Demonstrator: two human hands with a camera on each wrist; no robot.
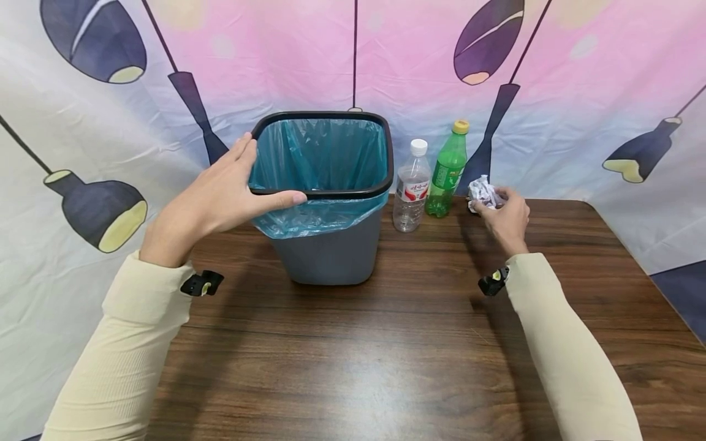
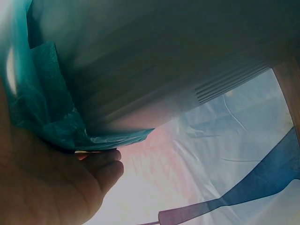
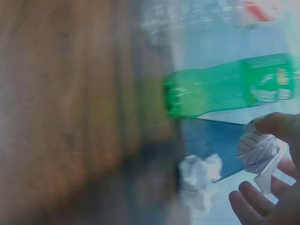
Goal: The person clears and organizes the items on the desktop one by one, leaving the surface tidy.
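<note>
A grey trash bin (image 1: 331, 254) with a black rim and a teal plastic liner (image 1: 322, 217) stands upright on the table. My left hand (image 1: 220, 190) touches the rim at its left corner, with fingers straight along the side and the thumb across the front edge. To the right, my right hand (image 1: 510, 217) pinches a crumpled ball of lined paper (image 3: 258, 152) between thumb and fingers. A second crumpled paper ball (image 3: 200, 176) lies just beyond it, blurred in the right wrist view. The bin's bottom inside is hidden.
A clear plastic bottle (image 1: 409, 190) with a white cap and a green bottle (image 1: 448, 171) with a yellow cap stand between bin and right hand. Behind the brown wooden table (image 1: 342, 343) hangs a patterned cloth (image 1: 309, 55).
</note>
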